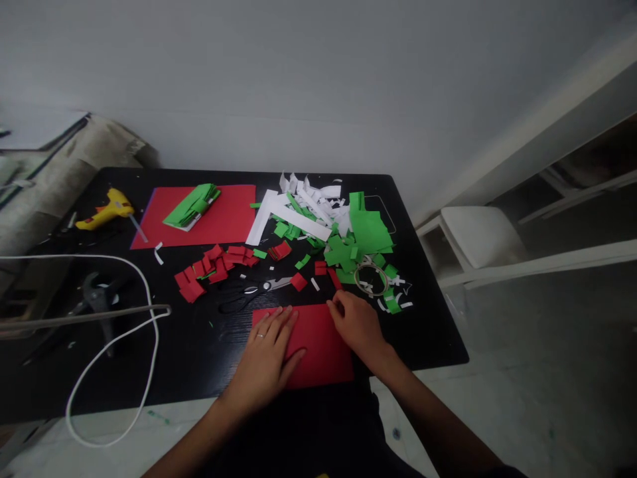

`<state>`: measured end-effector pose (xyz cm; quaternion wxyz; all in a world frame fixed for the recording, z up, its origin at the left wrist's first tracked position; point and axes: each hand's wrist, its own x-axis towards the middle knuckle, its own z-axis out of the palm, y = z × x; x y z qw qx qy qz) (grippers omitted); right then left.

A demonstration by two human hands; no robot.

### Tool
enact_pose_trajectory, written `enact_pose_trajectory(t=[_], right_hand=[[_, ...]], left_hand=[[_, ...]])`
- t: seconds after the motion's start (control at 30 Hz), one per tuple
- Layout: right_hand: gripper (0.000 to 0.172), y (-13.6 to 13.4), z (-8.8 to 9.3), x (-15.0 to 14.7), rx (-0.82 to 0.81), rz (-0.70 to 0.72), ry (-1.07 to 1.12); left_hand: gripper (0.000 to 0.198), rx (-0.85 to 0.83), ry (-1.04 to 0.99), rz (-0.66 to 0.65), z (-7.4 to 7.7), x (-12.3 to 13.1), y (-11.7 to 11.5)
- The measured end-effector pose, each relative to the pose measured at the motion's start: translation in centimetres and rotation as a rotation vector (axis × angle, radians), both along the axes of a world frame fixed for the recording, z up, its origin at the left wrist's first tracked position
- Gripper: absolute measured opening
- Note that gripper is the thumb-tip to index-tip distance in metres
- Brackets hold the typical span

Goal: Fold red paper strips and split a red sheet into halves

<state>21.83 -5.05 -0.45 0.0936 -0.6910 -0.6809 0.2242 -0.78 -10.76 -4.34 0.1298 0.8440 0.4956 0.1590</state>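
A red paper sheet (pixel 318 348) lies at the front edge of the black table. My left hand (pixel 266 355) rests flat on its left part, fingers spread, a ring on one finger. At the sheet's upper right corner is my right hand (pixel 355 325), its fingers curled together in a pinch beside a narrow red strip (pixel 335 279). What the fingertips grip is too small to make out. Black-handled scissors (pixel 269 285) lie just beyond the sheet, near folded red pieces (pixel 219 265) and a small red square (pixel 298 281).
White paper strips (pixel 301 220) and green scraps (pixel 371 229) are heaped at the back, with a tape ring (pixel 371 279) at the right. A yellow glue gun (pixel 110 210), red sheets (pixel 236 216) with folded green paper (pixel 192 207), and a looped white cable (pixel 154 345) occupy the left.
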Motion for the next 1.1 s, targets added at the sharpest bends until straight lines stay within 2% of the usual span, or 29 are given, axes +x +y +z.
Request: enact_pose_trajectory(t=[0.27, 0.5, 0.57, 0.63, 0.77, 0.93, 1.1], right_hand=[[0.022, -0.3, 0.3, 2.0, -0.023, -0.075, -0.034], [0.023, -0.5, 0.6, 2.1, 0.005, -0.107, -0.029], [0.023, -0.7, 0.5, 1.7, 0.073, -0.064, 0.026], [0.021, -1.0, 0.2, 0.9, 0.133, 0.056, 0.126], [0.007, -1.5, -0.3, -0.9, 0.092, 0.252, 0.171], [0.006, -1.4, -0.3, -1.6, 0.032, 0.251, 0.132], [0.005, -1.1, 0.0, -1.4, -0.031, 0.224, 0.137]], left_hand=[[0.06, 0.002, 0.007, 0.004, 0.0, 0.0, 0.0], [0.06, -0.014, 0.011, -0.007, 0.2, -0.1, 0.0], [0.06, -0.035, 0.0, -0.002, 0.5, -0.1, 0.1], [0.06, -0.059, -0.007, 0.006, 1.1, -0.1, 0.2], [0.055, -0.08, -0.038, 0.033, 2.2, 0.1, 0.8], [0.027, -0.125, -0.006, 0.078, 2.9, 1.6, 2.8], [0.025, -0.41, 0.171, 0.13, 4.1, 4.1, 5.2]])
